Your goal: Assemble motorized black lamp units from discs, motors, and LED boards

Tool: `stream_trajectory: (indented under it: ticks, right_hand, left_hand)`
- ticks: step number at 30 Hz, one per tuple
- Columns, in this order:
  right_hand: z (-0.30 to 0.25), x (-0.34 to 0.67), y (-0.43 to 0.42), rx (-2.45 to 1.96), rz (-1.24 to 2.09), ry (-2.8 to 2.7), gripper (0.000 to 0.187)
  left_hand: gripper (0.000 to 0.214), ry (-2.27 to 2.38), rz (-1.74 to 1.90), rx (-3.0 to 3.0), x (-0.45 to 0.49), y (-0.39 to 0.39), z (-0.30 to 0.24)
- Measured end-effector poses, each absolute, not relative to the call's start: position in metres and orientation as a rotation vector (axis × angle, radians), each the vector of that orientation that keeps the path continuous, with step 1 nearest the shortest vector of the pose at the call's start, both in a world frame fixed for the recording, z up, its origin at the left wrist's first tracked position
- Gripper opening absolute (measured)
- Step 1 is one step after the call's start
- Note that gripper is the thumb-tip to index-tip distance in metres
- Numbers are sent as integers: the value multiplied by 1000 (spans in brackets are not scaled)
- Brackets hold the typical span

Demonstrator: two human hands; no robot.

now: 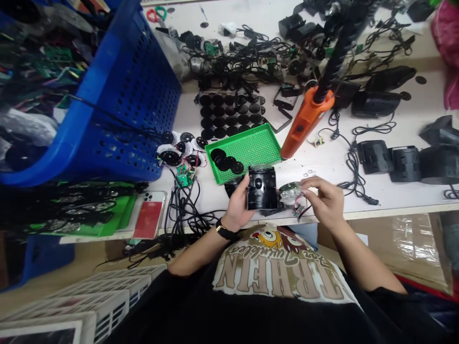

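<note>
My left hand (237,203) grips a black square plastic housing (261,189) at the table's front edge, fingers wrapped around its left side. Just right of the housing, my right hand (324,198) pinches a small round green circuit board (291,192) with thin red and black wires hanging from it. The board touches the housing's right edge. A black watch sits on my left wrist.
A green perforated tray (256,145) with several black discs lies just behind the housing. An orange electric screwdriver (304,122) hangs above the table. A large blue basket (118,95) stands at left. Black discs, cables and black housings (405,162) litter the table; a phone (150,220) lies at left.
</note>
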State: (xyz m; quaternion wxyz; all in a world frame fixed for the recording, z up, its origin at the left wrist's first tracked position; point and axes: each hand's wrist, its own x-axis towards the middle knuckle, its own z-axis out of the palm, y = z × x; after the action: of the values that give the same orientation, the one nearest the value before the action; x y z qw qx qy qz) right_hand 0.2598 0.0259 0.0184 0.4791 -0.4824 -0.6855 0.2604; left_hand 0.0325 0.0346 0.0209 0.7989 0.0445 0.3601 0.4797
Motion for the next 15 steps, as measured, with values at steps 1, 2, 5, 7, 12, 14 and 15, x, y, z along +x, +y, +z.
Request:
stream_trajectory:
  ticks: [1, 2, 5, 7, 12, 14, 15]
  right_hand:
    - [21, 249, 25, -1226, 707, -1655, 13]
    - [23, 241, 25, -1262, 756, -1651, 14]
    - [27, 224, 30, -1306, 787, -1713, 12]
    - [30, 219, 35, -1321, 772, -1772, 11]
    - [34, 209, 45, -1324, 799, -1792, 8]
    - [33, 206, 48, -1339, 839, -1775, 8]
    - [32, 205, 49, -1352, 858, -1775, 8]
  left_hand:
    - [41, 764, 1036, 92, 35, 35, 21]
    - [41, 752, 1039, 91, 38, 35, 21]
    - [45, 719, 1034, 84, 43, 33, 22]
    - [47, 714, 1046, 68, 44, 31, 23]
    - [51, 680, 1063, 29, 41, 27, 22]
    - [51, 674, 1067, 16, 40, 27, 20]
    - [51, 678, 1073, 8, 40, 28, 20]
